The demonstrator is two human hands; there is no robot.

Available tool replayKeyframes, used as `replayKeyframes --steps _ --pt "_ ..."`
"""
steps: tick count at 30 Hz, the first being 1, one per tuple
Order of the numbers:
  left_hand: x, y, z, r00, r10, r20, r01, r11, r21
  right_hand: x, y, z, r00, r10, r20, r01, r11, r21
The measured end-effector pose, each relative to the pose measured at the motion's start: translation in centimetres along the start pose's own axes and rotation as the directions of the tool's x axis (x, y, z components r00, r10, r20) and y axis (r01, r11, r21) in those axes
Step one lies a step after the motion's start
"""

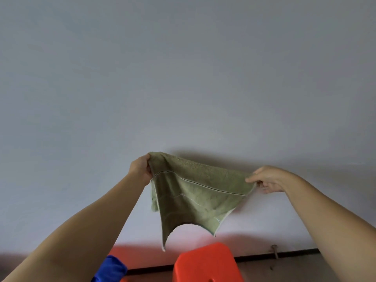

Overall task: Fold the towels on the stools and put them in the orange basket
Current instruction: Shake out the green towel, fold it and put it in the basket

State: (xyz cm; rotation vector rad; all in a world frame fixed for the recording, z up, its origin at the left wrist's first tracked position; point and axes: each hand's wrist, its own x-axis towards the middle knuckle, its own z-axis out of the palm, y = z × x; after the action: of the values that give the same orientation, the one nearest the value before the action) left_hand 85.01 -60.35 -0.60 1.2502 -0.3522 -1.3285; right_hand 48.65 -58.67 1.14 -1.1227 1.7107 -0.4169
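Both bare arms reach up. Left hand (140,169) and right hand (268,179) pinch the soft green towel (195,192) above the orange plastic stool (207,263) — loose corners could slip, spoiling the fold.

A plain room, probably in a home, though little of it shows. A bare, pale grey painted wall (183,68) fills the view from 9 to 3 o'clock. At 6 o'clock stands an orange plastic stool (205,263), with a dark baseboard strip (274,254) running behind it toward 4 o'clock, where wall meets floor.
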Motion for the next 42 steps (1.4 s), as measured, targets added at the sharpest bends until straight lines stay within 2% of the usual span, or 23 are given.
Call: replayKeyframes --steps 5,7,10,12,15,17,18,22,24,26,28,31,33,34,37,39,42 --pt "-0.2 0.9 -0.8 1.000 0.025 0.009 -0.025 0.999 0.031 0.2 0.0 -0.7 0.998 -0.052 0.031 0.038 0.935 0.352" --pt "-0.4 1.1 -0.9 0.999 0.039 0.035 -0.042 0.995 0.089 0.4 -0.2 -0.4 0.996 -0.085 -0.020 0.086 0.929 0.359" --pt "-0.3 1.3 -1.3 0.994 0.100 0.040 -0.107 0.962 0.249 0.8 -0.8 -0.2 0.983 -0.109 -0.151 0.143 0.960 0.240" --pt "0.0 1.3 -1.7 0.985 0.166 0.044 -0.169 0.898 0.406 0.9 -1.4 -0.3 0.973 -0.102 -0.208 0.152 0.960 0.237" --pt "0.0 1.1 -2.2 0.969 0.242 0.051 -0.208 0.687 0.697 1.1 -1.9 -0.6 0.968 -0.089 -0.235 0.157 0.944 0.288" --pt "-0.1 1.1 -2.3 0.972 0.229 0.058 -0.184 0.585 0.790 1.2 -1.9 -0.8 0.971 -0.102 -0.217 0.170 0.932 0.321" --pt "-0.1 1.1 -2.3 0.977 0.210 0.045 -0.161 0.579 0.799 1.2 -1.9 -0.9 0.974 -0.109 -0.199 0.173 0.925 0.337" --pt "-0.1 1.5 -2.8 0.994 0.104 -0.012 -0.072 0.760 0.646 0.6 -1.8 -1.4 0.979 -0.156 -0.132 0.196 0.902 0.385" --pt "-0.3 1.8 -3.0 0.997 0.080 0.014 -0.075 0.834 0.546 0.5 -1.6 -1.5 0.967 -0.201 -0.156 0.246 0.893 0.377" --pt "-0.4 2.1 -3.1 0.993 0.107 0.045 -0.115 0.858 0.501 0.5 -1.5 -1.4 0.941 -0.271 -0.203 0.330 0.873 0.360" --pt "-0.3 2.2 -3.2 0.979 0.190 0.079 -0.201 0.801 0.564 0.5 -1.4 -1.2 0.899 -0.346 -0.269 0.413 0.872 0.261" --pt "-0.1 2.2 -2.9 0.923 0.363 0.123 -0.336 0.611 0.717 0.5 -1.6 -0.9 0.809 -0.448 -0.379 0.507 0.859 0.066" --pt "-0.1 2.2 -2.6 0.892 0.436 0.121 -0.372 0.553 0.746 0.5 -1.8 -0.7 0.807 -0.419 -0.417 0.519 0.839 0.163" --pt "0.0 2.3 -2.4 0.889 0.445 0.106 -0.376 0.579 0.723 0.4 -1.9 -0.6 0.836 -0.361 -0.414 0.496 0.820 0.286" --pt "0.0 2.4 -1.8 0.935 0.352 0.053 -0.330 0.801 0.500 0.7 -2.2 -0.3 0.936 -0.151 -0.318 0.318 0.747 0.584" --pt "-0.2 2.5 -1.2 0.961 0.268 0.072 -0.276 0.903 0.330 0.9 -2.2 0.1 0.978 -0.023 -0.209 0.152 0.766 0.625" --pt "-0.5 2.8 -0.6 0.961 0.256 0.105 -0.273 0.936 0.223 1.3 -1.6 0.4 0.991 0.068 -0.111 0.002 0.847 0.532"
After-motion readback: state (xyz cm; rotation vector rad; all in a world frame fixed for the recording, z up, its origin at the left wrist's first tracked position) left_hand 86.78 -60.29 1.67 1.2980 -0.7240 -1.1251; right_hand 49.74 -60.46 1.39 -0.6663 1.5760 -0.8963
